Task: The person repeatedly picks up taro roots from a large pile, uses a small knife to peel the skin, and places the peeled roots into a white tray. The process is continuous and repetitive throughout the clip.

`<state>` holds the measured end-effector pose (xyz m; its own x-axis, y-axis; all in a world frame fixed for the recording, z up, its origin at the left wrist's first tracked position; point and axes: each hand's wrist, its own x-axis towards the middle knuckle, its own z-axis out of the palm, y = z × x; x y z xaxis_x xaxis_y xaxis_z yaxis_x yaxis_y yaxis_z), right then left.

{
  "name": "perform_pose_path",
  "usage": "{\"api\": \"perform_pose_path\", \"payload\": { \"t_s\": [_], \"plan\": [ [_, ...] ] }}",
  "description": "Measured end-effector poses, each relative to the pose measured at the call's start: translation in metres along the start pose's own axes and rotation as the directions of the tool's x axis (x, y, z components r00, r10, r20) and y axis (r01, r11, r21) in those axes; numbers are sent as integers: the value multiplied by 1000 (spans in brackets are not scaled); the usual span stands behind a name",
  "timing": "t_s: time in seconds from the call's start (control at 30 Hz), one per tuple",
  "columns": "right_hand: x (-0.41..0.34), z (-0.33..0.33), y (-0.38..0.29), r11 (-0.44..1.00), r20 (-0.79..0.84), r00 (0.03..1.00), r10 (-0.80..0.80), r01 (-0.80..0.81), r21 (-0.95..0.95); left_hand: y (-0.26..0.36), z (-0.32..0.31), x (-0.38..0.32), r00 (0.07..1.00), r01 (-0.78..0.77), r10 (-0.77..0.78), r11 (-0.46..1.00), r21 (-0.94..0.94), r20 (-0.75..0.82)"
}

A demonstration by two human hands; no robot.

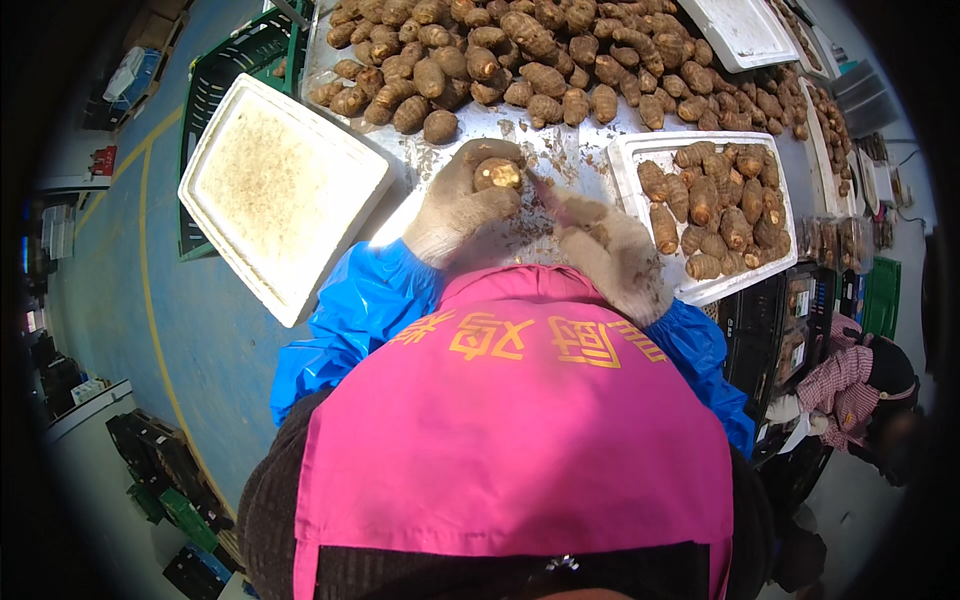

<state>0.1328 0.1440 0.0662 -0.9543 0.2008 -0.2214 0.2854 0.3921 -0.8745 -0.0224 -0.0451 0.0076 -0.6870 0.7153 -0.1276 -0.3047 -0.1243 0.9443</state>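
Observation:
My left hand (465,196), in a soiled knit glove, grips a taro corm (498,174) whose pale cut end shows. My right hand (619,251), gloved alike, is curled just to the right of it. Between its fingers is what looks like a small knife (541,187), blurred, with its tip near the corm and its handle mostly hidden. Both hands are over a metal table (559,146) strewn with brown peel scraps. Beyond them lies a large heap of taro corms (517,52).
To the right, a white foam tray (626,161) holds several taro corms (712,202). An upturned-looking foam box or lid (270,180) rests at left over a green crate (196,142). Another foam tray (739,30) stands far right. A person (847,382) works beside black crates (757,322).

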Motion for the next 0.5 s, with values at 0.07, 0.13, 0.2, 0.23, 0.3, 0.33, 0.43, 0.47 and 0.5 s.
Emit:
{"api": "perform_pose_path", "payload": {
  "t_s": [0.07,0.13,0.2,0.23,0.3,0.33,0.43,0.47,0.5],
  "plan": [
    [8,2,19,994,-101,991,-82,74,-80,-4,-2,1,999,53,-51,987,-152,21],
    [23,5,38,991,-156,984,-91,74,-111,-8,-5,2,992,129,-120,958,-256,50],
    [36,7,49,968,-87,992,-90,66,-244,-13,-8,6,985,161,-116,891,-425,129],
    [41,8,51,949,-59,998,28,-45,-313,-14,-9,6,989,134,-103,923,-360,106],
    [49,8,46,965,-44,994,104,-111,-238,-16,-9,7,998,67,-65,993,-94,21],
    [51,8,40,969,-81,994,77,-94,-229,-16,-7,8,978,199,-206,896,-398,25],
    [50,10,13,998,-48,997,-62,62,-1,-12,1,10,931,338,-325,601,-725,165],
    [49,13,4,998,-21,998,-51,50,-26,-11,4,9,927,321,-354,584,-746,122],
    [50,17,-6,992,-2,993,-116,116,-45,-11,9,7,930,313,-346,565,-763,125]
  ]
}}
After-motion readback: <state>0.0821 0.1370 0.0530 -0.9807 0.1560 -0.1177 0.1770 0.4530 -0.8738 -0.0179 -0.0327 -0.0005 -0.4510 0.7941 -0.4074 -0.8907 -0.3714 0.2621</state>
